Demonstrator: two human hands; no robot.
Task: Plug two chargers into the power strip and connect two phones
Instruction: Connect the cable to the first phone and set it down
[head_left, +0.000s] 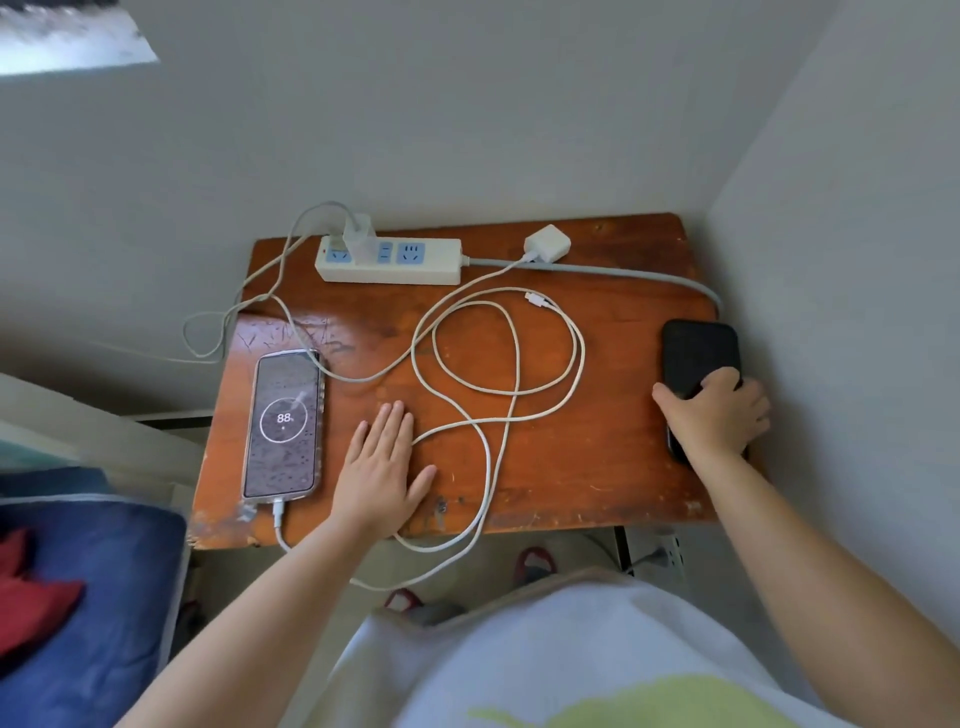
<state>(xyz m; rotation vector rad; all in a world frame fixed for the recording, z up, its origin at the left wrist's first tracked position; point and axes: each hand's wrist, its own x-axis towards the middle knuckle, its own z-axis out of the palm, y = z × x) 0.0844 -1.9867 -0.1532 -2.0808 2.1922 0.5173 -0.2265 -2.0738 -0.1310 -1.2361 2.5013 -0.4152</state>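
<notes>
Nearest the camera is the person's pale top, with both bare forearms reaching forward over the near edge of the wooden desk (597, 467). The left hand (382, 470) lies flat and open, palm down on the desk with fingers together, holding nothing; a loop of white cable touches its fingertips. Just to its left lies a lit phone (284, 423) face up, showing 88 in a ring, with a cable plugged into its near end and running off the front edge of the desk.

At the right edge of the desk, the right hand (714, 413) is curled over the near half of a black phone (698, 374), fingers on its dark screen and thumb on its left side, gripping it. This phone has no cable attached.

Between the two hands a long white cable (511, 364) lies in loose loops across the middle of the desk, one loop sagging over the front edge. Its free connector (535, 300) rests on the wood, well apart from the black phone.

Farther back, a white power strip (389, 262) lies along the rear edge by the wall. One white charger (358, 236) stands plugged into it toward its left end. A second white charger (547, 242) lies loose on the desk just right of the strip, unplugged, with the looped cable attached to it and the strip's grey cord passing beside it.
</notes>
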